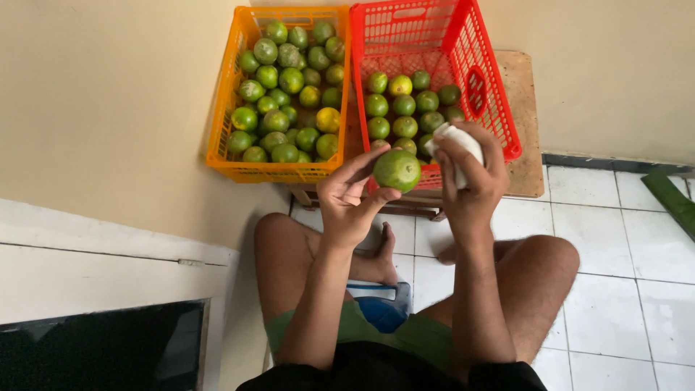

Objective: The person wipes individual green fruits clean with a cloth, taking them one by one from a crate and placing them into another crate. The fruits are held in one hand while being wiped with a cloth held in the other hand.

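Just in front of the red crate (507, 130), the left hand (351, 206) pinches a green citrus fruit (397, 170) between fingertips and thumb. It looks firm, smooth-skinned and light; best gripped around its middle. The right hand (470, 185) is curled around a white cloth (456, 145).

Two plastic crates stand side by side: one orange crate (224, 137) and one red crate (499, 108). The orange one holds roughly thirty green limes, too heaped to count exactly, and the red one about a dozen. One lime (397, 170) and one white cloth (456, 145) are in the hands.
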